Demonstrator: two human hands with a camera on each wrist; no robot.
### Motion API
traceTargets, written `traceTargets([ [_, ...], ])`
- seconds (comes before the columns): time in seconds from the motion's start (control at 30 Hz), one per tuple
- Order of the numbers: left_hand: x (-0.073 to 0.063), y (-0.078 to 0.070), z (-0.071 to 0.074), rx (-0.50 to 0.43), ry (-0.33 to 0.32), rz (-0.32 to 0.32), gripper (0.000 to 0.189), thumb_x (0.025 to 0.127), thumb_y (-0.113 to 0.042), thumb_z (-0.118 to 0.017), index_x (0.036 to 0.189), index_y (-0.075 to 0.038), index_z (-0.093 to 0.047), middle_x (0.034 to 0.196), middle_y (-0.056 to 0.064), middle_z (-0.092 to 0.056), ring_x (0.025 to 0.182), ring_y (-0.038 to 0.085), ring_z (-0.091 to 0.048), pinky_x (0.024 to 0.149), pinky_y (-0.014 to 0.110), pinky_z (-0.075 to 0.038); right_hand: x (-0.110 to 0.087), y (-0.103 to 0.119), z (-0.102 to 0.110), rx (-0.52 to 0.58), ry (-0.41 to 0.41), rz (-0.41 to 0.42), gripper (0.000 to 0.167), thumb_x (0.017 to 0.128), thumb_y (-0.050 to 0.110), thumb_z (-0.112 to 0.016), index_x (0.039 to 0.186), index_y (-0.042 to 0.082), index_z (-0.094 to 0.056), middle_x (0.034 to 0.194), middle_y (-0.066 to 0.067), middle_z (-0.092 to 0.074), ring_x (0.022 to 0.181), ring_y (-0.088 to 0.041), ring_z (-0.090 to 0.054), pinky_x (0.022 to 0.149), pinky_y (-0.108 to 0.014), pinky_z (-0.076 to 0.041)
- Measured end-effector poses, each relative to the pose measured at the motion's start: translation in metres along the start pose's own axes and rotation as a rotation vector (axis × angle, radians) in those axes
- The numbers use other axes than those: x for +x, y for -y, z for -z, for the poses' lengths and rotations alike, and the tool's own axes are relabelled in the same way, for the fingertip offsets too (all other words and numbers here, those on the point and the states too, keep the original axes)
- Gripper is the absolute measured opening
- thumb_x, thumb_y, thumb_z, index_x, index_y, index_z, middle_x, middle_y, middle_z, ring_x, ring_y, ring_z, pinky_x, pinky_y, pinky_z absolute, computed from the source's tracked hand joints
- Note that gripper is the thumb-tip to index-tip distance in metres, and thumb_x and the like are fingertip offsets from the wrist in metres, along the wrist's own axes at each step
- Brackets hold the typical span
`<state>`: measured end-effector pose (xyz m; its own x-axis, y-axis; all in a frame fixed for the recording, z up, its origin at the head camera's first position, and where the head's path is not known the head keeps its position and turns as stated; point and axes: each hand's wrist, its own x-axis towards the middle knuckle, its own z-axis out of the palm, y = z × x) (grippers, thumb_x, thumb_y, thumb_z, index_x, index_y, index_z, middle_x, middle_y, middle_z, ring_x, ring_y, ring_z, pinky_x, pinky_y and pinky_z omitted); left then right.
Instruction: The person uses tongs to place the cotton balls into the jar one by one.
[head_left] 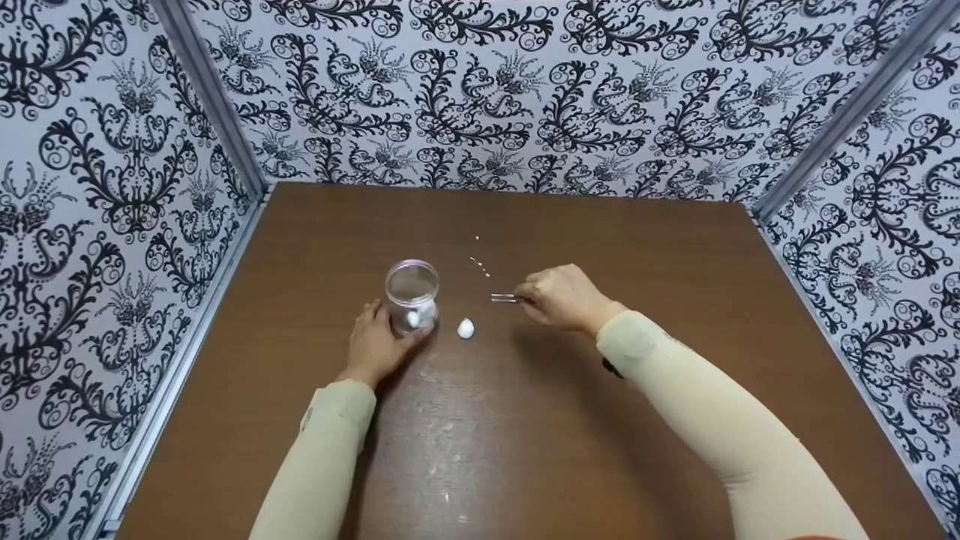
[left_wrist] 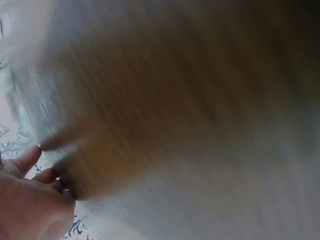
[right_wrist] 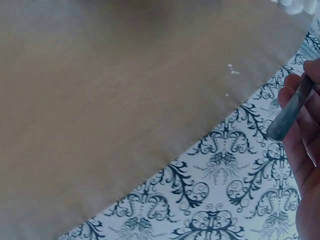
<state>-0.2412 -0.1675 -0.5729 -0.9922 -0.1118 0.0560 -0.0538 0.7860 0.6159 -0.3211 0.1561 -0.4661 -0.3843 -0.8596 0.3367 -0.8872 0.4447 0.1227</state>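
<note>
A clear jar (head_left: 411,289), its round mouth uncovered, stands left of the table's middle with white cotton balls (head_left: 420,316) low inside. My left hand (head_left: 377,341) holds it near the base, thumb in front and fingers along the left side. Right of the jar a single cotton ball (head_left: 466,328) lies on the wood. My right hand (head_left: 564,298) grips metal tweezers (head_left: 504,298), whose tips point left past that ball, a little farther back. In the right wrist view the broad end of the tweezers (right_wrist: 289,116) sticks out from the fingers.
Small white specks (head_left: 480,264) lie in a short line on the brown table (head_left: 637,240) behind the cotton ball. Patterned wall panels (head_left: 480,97) with metal posts (head_left: 214,90) enclose the table at the back and both sides.
</note>
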Motion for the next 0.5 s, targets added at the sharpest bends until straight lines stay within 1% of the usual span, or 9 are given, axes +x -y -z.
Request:
traceTargets([
  [0.13,0.0,0.001,0.001,-0.007,0.005,-0.002,0.097,0.083,-0.062,-0.07,0.143,0.008,-0.044,0.154,0.029,-0.032,0.144,0.047,-0.023,0.115,0.058,-0.018,-0.006,0.001,-0.008,-0.002,0.005,0.01,0.003,0.083,0.016,-0.072,0.083,0.012,-0.072,0.072,0.003,-0.064,0.056,-0.018,-0.06,0.046,-0.042,-0.048],
  [0.33,-0.001,0.0,0.0,-0.013,0.005,0.009,0.097,0.082,-0.063,-0.071,0.144,0.006,-0.045,0.155,0.027,-0.032,0.143,0.047,-0.023,0.115,0.058,-0.019,-0.012,0.005,-0.02,0.009,0.029,0.009,0.003,0.08,0.014,-0.073,0.082,0.013,-0.071,0.071,0.004,-0.063,0.054,-0.016,-0.057,0.045,-0.041,-0.048],
  [0.5,0.0,-0.001,0.001,-0.005,-0.006,0.0,0.095,0.081,-0.062,-0.072,0.141,0.007,-0.047,0.153,0.028,-0.033,0.143,0.047,-0.025,0.116,0.056,-0.019,-0.015,0.012,-0.025,0.016,0.063,-0.011,0.004,0.082,0.017,-0.073,0.08,0.014,-0.07,0.071,0.005,-0.061,0.055,-0.016,-0.058,0.047,-0.041,-0.049],
])
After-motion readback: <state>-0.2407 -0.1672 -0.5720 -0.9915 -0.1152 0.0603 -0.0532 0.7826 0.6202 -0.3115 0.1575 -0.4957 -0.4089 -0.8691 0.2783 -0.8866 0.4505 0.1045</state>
